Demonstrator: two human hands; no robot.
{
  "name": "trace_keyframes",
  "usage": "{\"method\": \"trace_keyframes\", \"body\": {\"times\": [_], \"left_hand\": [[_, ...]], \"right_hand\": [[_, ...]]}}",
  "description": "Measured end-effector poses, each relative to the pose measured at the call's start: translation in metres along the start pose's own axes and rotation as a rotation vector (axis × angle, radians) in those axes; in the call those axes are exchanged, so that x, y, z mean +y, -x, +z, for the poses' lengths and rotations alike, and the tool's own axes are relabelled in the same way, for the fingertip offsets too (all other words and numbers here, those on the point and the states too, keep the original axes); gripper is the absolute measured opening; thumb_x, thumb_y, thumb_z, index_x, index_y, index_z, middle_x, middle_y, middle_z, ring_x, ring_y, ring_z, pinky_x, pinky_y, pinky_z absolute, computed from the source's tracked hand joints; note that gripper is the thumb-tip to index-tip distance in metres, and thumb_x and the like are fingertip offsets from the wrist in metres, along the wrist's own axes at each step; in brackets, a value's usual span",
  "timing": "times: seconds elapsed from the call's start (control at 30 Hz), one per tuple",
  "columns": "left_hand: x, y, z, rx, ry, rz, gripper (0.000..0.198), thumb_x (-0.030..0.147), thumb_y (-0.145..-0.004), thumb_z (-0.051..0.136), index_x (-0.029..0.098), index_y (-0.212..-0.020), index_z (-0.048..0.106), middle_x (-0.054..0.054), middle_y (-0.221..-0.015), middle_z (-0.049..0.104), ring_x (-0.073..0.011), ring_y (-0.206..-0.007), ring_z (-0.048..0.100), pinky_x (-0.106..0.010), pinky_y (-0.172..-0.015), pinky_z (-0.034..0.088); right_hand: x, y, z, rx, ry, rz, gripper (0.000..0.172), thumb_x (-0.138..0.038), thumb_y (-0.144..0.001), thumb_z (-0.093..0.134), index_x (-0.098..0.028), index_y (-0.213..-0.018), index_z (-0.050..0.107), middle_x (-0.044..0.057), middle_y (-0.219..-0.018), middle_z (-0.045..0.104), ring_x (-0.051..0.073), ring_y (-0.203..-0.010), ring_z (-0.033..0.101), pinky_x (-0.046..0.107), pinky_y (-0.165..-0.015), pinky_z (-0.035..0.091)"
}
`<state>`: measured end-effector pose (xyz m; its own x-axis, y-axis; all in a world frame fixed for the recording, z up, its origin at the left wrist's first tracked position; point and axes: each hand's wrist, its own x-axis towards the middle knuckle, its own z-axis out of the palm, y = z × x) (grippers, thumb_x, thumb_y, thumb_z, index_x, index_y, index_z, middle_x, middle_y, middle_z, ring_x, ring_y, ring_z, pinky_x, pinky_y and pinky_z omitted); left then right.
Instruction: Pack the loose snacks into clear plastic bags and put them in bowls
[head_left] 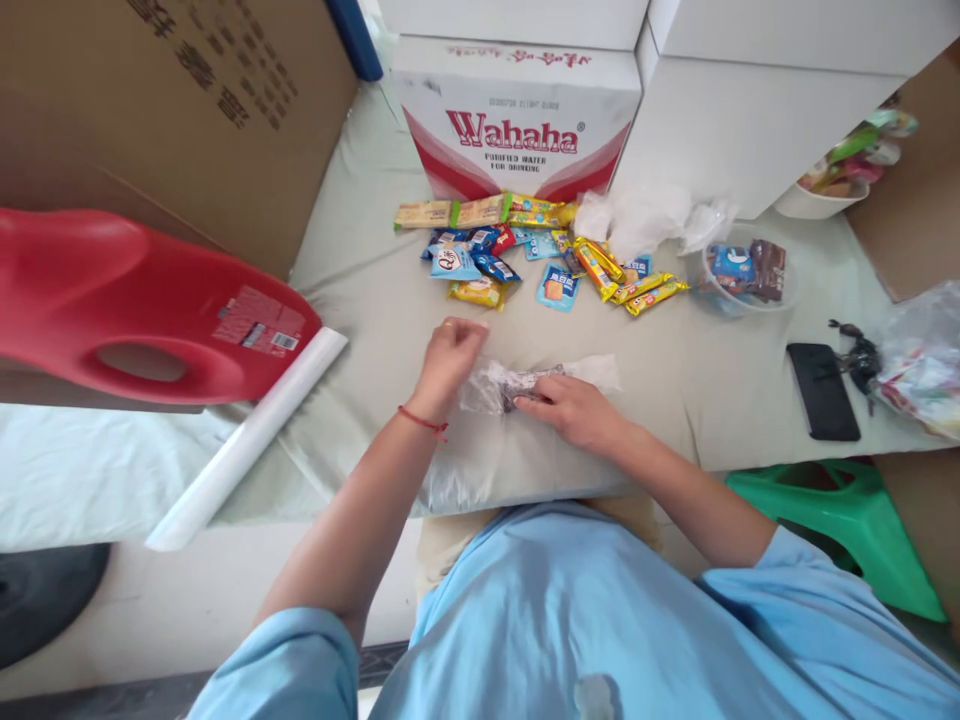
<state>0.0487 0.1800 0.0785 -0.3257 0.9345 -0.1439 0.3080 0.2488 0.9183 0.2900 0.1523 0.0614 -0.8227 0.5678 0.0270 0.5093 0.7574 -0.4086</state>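
A see-through plastic bag (592, 370) lies near the table's front edge, with a dark, printed packet (517, 384) inside or under it. My right hand (576, 410) presses on the packet from the right, thumb and fingers closed about its edge. At the bag's left end is my left hand (452, 358), its fingers curled together; what they pinch, if anything, is hidden. Just beyond my hands lie wrapped snacks: a yellow packet (478, 292), a light-blue packet (454, 262), a small blue packet (557, 287) and several yellow bars (651, 295).
A red jug (187, 290) and a white roll (251, 440) lie at left. Behind the snacks stands a Wahaha carton (517, 120). To the right are a plastic tub (784, 285) with packets, a phone (823, 392) and keys (862, 360). A green stool (874, 540) stands below.
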Motion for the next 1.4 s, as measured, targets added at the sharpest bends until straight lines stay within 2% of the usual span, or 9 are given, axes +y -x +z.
{"method": "trace_keyframes", "body": {"times": [0.17, 0.33, 0.53, 0.7, 0.9, 1.03, 1.17, 1.3, 1.4], "left_hand": [[0.001, 0.009, -0.006, -0.432, -0.287, -0.024, 0.069, 0.043, -0.063, 0.083, 0.017, -0.125, 0.064, -0.009, -0.11, 0.072, -0.0233, -0.094, 0.067, -0.034, -0.081, 0.05], [-0.013, 0.027, -0.029, -0.519, -0.4, -0.101, 0.04, 0.051, -0.066, 0.072, 0.019, -0.09, 0.069, 0.001, -0.073, 0.066, -0.0186, -0.068, 0.059, -0.028, -0.062, 0.041], [-0.007, 0.063, -0.044, -0.337, -0.239, -0.118, 0.029, 0.044, -0.069, 0.071, 0.02, -0.084, 0.064, 0.005, -0.064, 0.06, -0.0151, -0.06, 0.055, -0.026, -0.059, 0.041], [0.009, 0.086, -0.004, -0.201, -0.064, -0.016, 0.025, 0.033, -0.081, 0.065, 0.018, -0.101, 0.067, -0.004, -0.092, 0.072, -0.0189, -0.079, 0.07, -0.032, -0.076, 0.056], [0.006, 0.103, 0.046, -0.163, -0.602, 0.389, 0.053, 0.013, -0.084, 0.055, 0.011, -0.137, 0.062, -0.022, -0.147, 0.057, -0.0327, -0.136, 0.056, -0.049, -0.11, 0.05], [0.005, 0.113, 0.053, -0.177, -0.952, 0.488, 0.053, 0.015, -0.097, 0.046, 0.013, -0.149, 0.054, -0.019, -0.158, 0.052, -0.036, -0.137, 0.053, -0.053, -0.106, 0.047], [0.0, 0.115, 0.054, -0.171, -1.015, 0.504, 0.056, 0.015, -0.1, 0.039, 0.013, -0.155, 0.049, -0.018, -0.162, 0.051, -0.0364, -0.135, 0.054, -0.052, -0.101, 0.047], [-0.01, 0.117, 0.052, -0.15, -0.947, 0.526, 0.061, 0.014, -0.1, 0.037, 0.016, -0.161, 0.044, -0.017, -0.165, 0.048, -0.0366, -0.141, 0.052, -0.056, -0.108, 0.044], [-0.017, 0.12, 0.052, -0.101, -0.899, 0.561, 0.062, 0.013, -0.101, 0.037, 0.019, -0.163, 0.042, -0.015, -0.164, 0.05, -0.0351, -0.152, 0.043, -0.058, -0.121, 0.032]], "right_hand": [[0.001, 0.004, 0.003, 0.059, -0.036, -0.054, 0.038, -0.017, -0.108, 0.043, -0.025, -0.136, 0.066, 0.009, -0.11, 0.066, 0.025, -0.104, 0.057, 0.04, -0.094, 0.048], [0.0, 0.011, 0.002, 0.225, -0.276, -0.097, 0.05, -0.028, -0.105, 0.051, -0.019, -0.154, 0.047, 0.015, -0.12, 0.065, 0.028, -0.111, 0.059, 0.05, -0.102, 0.052], [-0.003, 0.009, 0.006, 0.198, -0.246, -0.121, 0.033, -0.023, -0.102, 0.054, -0.021, -0.132, 0.068, 0.013, -0.119, 0.064, 0.026, -0.105, 0.058, 0.044, -0.094, 0.054], [-0.011, 0.01, 0.014, 0.213, -0.267, -0.079, 0.04, -0.016, -0.099, 0.054, -0.021, -0.136, 0.068, 0.013, -0.125, 0.066, 0.027, -0.112, 0.058, 0.046, -0.099, 0.053], [-0.005, 0.024, 0.01, 0.341, -0.369, 0.082, 0.032, -0.021, -0.102, 0.048, -0.023, -0.123, 0.072, 0.011, -0.12, 0.071, 0.025, -0.112, 0.064, 0.044, -0.101, 0.054], [0.016, 0.029, 0.009, 0.575, -0.131, 0.527, 0.039, -0.035, -0.094, 0.064, -0.018, -0.128, 0.07, 0.019, -0.135, 0.062, 0.036, -0.127, 0.052, 0.058, -0.111, 0.045], [0.032, 0.034, 0.008, 0.535, -0.119, 0.55, 0.02, -0.031, -0.082, 0.071, -0.021, -0.099, 0.072, 0.019, -0.14, 0.059, 0.04, -0.135, 0.045, 0.063, -0.114, 0.04], [0.03, 0.031, -0.011, 0.459, -0.369, 0.591, 0.014, -0.035, -0.089, 0.062, -0.022, -0.092, 0.066, 0.01, -0.102, 0.07, 0.026, -0.097, 0.064, 0.043, -0.091, 0.054], [0.021, 0.006, -0.031, 0.41, -0.494, 0.651, 0.018, -0.04, -0.09, 0.062, -0.022, -0.088, 0.064, 0.0, -0.075, 0.066, 0.018, -0.07, 0.059, 0.03, -0.069, 0.049]]}}
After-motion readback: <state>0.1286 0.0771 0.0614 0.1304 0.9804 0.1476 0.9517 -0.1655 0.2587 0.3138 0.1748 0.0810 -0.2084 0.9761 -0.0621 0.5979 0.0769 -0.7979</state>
